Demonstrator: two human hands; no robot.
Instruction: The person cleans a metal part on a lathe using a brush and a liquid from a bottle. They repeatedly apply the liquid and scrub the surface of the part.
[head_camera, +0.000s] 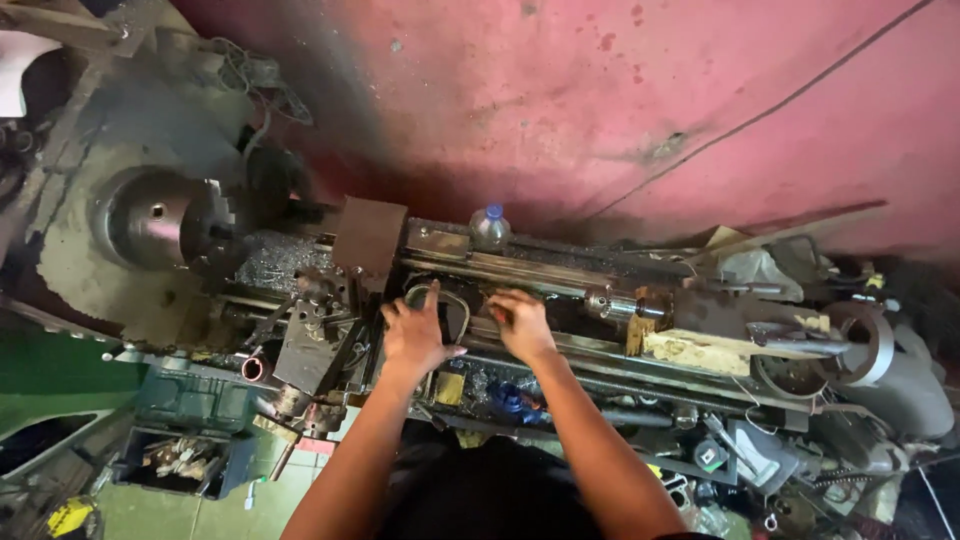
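Two bare hands rest on the bed of a grimy metal lathe (560, 275), side by side and just apart. The left hand (415, 335) lies flat with fingers spread wide, holding nothing; its fingertips touch a thin oval metal ring (440, 297) that lies on the bed just ahead of it. The ring is dull grey, narrow and loop-shaped, and there is one of it. The right hand (522, 325) is half curled, fingers bent down onto the bed rails; whether it grips anything small I cannot tell.

Far out to the left of the left hand sits one round steel chuck (160, 220), shiny at its face, with a heap of metal swarf (270, 262) between it and the hand. Just left of and ahead of the left hand stands one rusty brown block (368, 238) on the carriage, crowding the space beside the ring. Ahead of the right hand, past the rails, stands one clear plastic bottle (490, 228) with a blue cap. To the right of the right hand, one tailstock with a small drill chuck (612, 305) points back toward it along the bed, and one pale wooden block (695, 350) lies beyond that. Further right still is a clutter of tools and scrap. Behind everything rises a stained pink wall (620, 90).
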